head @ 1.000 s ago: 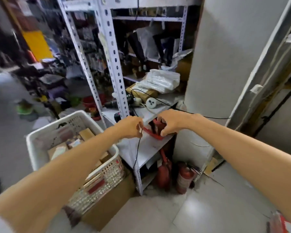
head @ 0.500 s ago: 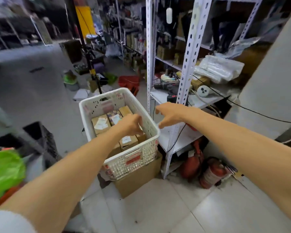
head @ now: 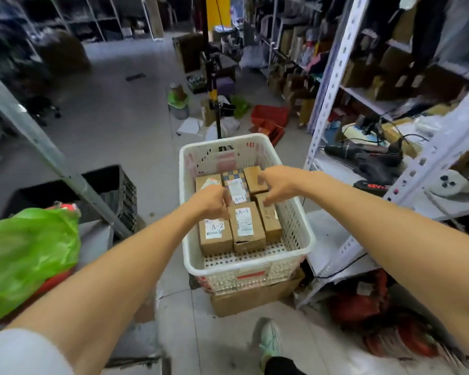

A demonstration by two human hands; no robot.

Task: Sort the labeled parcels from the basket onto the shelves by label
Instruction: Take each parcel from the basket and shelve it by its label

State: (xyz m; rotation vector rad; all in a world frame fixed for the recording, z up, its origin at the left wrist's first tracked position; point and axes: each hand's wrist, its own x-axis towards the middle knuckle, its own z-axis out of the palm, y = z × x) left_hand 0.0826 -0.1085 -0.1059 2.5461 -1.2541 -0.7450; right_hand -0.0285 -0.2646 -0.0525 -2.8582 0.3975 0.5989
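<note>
Several brown parcels (head: pixel 268 226) lie packed inside the white basket (head: pixel 248 270), and a bare perforated strip shows along its near rim. The basket sits on a cardboard box (head: pixel 252 297). The shelf rack (head: pixel 326 104) stands just right of it, and open floor (head: pixel 152 163) runs left to a black crate (head: pixel 111 190).

The left hand (head: pixel 211 201) hangs above the A-2 parcel (head: pixel 214 234), fingers curled against the parcels. I cannot tell whether it grips any. The right hand (head: pixel 278 185) hovers over the basket's right row, fingers loosely bent, holding nothing. The A-1 parcel (head: pixel 245 226) lies between the hands.
</note>
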